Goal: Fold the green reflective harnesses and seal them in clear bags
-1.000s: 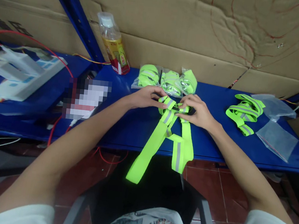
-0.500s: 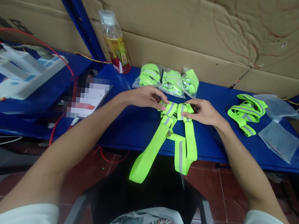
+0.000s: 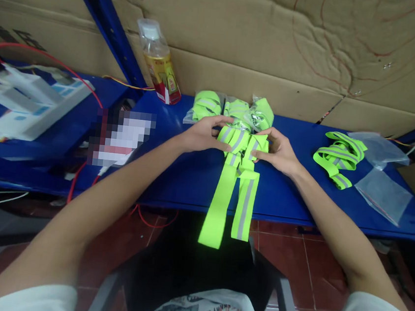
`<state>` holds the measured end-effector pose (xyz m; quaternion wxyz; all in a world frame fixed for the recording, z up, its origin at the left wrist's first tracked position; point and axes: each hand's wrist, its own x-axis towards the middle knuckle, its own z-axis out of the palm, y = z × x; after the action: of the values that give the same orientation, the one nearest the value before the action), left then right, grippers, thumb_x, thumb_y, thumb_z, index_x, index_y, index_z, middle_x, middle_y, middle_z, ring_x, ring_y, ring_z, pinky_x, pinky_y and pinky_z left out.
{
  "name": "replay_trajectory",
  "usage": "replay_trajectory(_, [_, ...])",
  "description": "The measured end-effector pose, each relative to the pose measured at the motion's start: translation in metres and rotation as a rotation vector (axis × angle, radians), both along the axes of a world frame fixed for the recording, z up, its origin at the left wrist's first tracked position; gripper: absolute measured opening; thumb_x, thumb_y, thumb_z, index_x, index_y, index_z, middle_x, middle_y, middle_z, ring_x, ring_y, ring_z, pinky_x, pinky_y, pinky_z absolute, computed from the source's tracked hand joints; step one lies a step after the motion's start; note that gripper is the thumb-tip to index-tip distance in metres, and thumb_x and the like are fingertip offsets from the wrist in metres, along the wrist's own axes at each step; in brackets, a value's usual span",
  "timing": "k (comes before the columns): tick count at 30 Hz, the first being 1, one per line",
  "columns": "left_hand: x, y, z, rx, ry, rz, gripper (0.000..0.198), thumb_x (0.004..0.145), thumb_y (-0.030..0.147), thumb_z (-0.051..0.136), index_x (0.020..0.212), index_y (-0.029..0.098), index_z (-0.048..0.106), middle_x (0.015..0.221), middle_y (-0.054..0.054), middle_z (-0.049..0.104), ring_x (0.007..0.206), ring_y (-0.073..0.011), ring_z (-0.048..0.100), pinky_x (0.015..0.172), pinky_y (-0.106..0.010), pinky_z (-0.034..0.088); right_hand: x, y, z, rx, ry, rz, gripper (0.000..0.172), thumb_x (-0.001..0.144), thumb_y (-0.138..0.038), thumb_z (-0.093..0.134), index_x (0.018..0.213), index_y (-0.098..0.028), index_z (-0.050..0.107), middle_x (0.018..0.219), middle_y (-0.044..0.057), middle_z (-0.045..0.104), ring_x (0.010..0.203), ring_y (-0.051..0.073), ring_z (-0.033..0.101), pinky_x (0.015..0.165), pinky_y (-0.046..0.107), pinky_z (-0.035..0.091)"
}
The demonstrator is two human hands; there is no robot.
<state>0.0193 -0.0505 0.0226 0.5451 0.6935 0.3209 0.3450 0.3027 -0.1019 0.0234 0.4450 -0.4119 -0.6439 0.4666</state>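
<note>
Creased cardboard sheets (image 3: 242, 40) lining the wall at twelve o'clock; blue counter (image 3: 190, 178) below, blue rack upright (image 3: 106, 21) at ten o'clock, red-tiled floor (image 3: 314, 265) at five o'clock.

On the desk (image 3: 292, 199), the folded strap (image 3: 241, 149) lies at centre with its ends hanging over the front edge, bagged straps (image 3: 230, 109) directly behind it, bottle (image 3: 159, 64) behind-left, loose strap bundle (image 3: 339, 157) and empty bags (image 3: 383, 194) to the right.
</note>
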Motion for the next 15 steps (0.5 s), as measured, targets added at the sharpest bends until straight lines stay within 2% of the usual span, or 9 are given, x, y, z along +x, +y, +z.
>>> replay_trajectory(3, [0.001,0.002,-0.002,0.035,-0.023,-0.05,0.074,0.062,0.032,0.103,0.127,0.015,0.074,0.117,-0.012,0.079,0.105,-0.0247,0.077,0.092,-0.04,0.064,-0.002,0.001,-0.005,0.056,0.004,-0.001,0.074,0.054,-0.059,0.108,0.103,-0.03,0.061,0.099,0.0,0.07,0.069,0.022,0.069,0.066,0.05,0.068])
replay_trajectory(5, [0.002,0.003,-0.003,0.157,-0.001,-0.029,0.068,0.066,0.034,0.101,0.126,0.015,0.074,0.113,-0.01,0.08,0.101,-0.0228,0.076,0.087,-0.035,0.062,-0.002,0.003,-0.008,0.135,-0.024,-0.023,0.071,0.058,-0.062,0.106,0.101,-0.031,0.059,0.098,0.001,0.069,0.074,0.025,0.07,0.071,0.052,0.068])
replay_trajectory(7, [0.002,0.003,-0.004,0.307,0.037,0.023,0.061,0.069,0.034,0.099,0.122,0.016,0.075,0.111,-0.008,0.079,0.095,-0.0203,0.074,0.078,-0.03,0.058,-0.002,0.004,-0.009,0.24,-0.079,-0.036,0.067,0.063,-0.063,0.103,0.101,-0.03,0.058,0.105,0.004,0.072,0.093,0.031,0.074,0.087,0.057,0.067])
replay_trajectory(10, [0.002,0.003,-0.005,0.47,0.092,0.078,0.045,0.07,0.031,0.095,0.107,0.016,0.075,0.104,-0.005,0.077,0.091,-0.0187,0.069,0.07,-0.026,0.051,0.0,0.002,-0.006,0.316,-0.164,0.057,0.059,0.075,-0.058,0.098,0.105,-0.03,0.057,0.125,0.008,0.074,0.128,0.037,0.07,0.109,0.061,0.059])
replay_trajectory(12, [0.003,0.002,-0.007,0.539,0.136,0.111,0.036,0.071,0.028,0.092,0.099,0.017,0.073,0.101,-0.004,0.076,0.091,-0.0193,0.067,0.069,-0.026,0.047,0.001,-0.002,0.0,0.312,-0.211,0.128,0.055,0.079,-0.055,0.096,0.11,-0.031,0.058,0.133,0.009,0.073,0.14,0.038,0.065,0.113,0.061,0.056])
replay_trajectory(15, [0.004,0.0,-0.008,0.654,0.206,0.13,0.02,0.074,0.019,0.085,0.09,0.02,0.072,0.095,-0.003,0.076,0.092,-0.0208,0.067,0.076,-0.03,0.049,0.003,-0.009,0.012,0.309,-0.287,0.175,0.048,0.081,-0.055,0.095,0.106,-0.029,0.063,0.14,0.01,0.072,0.142,0.038,0.064,0.113,0.059,0.055])
